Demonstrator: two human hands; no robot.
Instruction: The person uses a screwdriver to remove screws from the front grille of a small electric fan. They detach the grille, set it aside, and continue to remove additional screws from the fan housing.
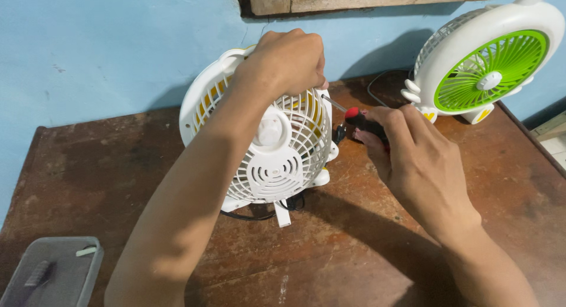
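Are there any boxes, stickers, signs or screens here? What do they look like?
No labels, signs or screens show.
Grey plastic box: bottom-left corner of the brown table, rectangular, with a lid; what is inside cannot be told.

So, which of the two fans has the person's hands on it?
The white fan with yellow inside, at the table's middle: the left hand grips its top. The green-bladed fan stands untouched at the back right.
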